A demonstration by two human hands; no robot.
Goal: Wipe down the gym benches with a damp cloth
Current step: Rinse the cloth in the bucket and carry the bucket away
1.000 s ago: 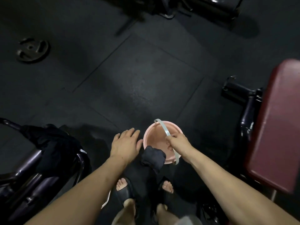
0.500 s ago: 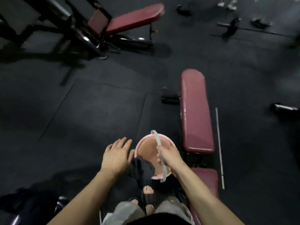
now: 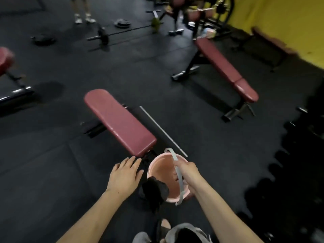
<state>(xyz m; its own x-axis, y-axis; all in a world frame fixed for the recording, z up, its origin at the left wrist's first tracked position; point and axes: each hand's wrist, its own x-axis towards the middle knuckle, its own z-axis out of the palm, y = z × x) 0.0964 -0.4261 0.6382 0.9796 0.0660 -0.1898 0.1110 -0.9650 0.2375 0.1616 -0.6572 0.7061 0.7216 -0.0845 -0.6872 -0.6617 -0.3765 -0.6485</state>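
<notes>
Left bench [image 3: 5,60] running off frame edge, blurring. Right hand [image 3: 186,171] covering part of bucket [image 3: 157,165] interior. Far machines [image 3: 192,13] smearing beyond recognition.

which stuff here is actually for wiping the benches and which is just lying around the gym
For the job:
pink bucket, carried by its handle in the right hand
dark cloth draped over its rim
nearest red bench
second red bench
left hand, free

Lying about:
barbell
weight plate
thin metal rod on the floor
</notes>
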